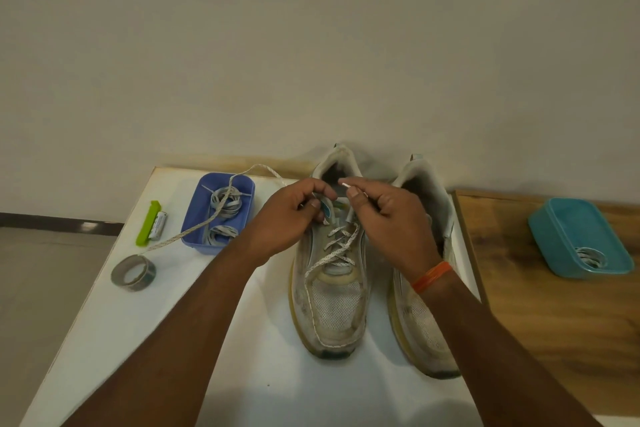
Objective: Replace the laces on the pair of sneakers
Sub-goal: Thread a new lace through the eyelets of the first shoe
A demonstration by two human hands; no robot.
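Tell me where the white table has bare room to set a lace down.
Bare: the near part of the table, below the tape and left of the left sneaker. Crowded: the far left, with the blue tray, tape and loose lace; the sneakers fill the right.

both hands are up at the collar of the near sneaker (332,274), so that shoe sits directly under them. just right of the right hand (388,215) the second sneaker (424,253) stands alongside, blocking a sideways sweep. left of the left hand (294,215) a loose lace (204,224) stretches across the blue tray (194,218) and down to the tape roll (133,273); a green clip (148,224) lies past the tray. bare table (173,340) opens below the left forearm, wide enough to pass. the wall (311,45) closes off everything beyond the hands. a teal tray (554,236) sits well off to the right.
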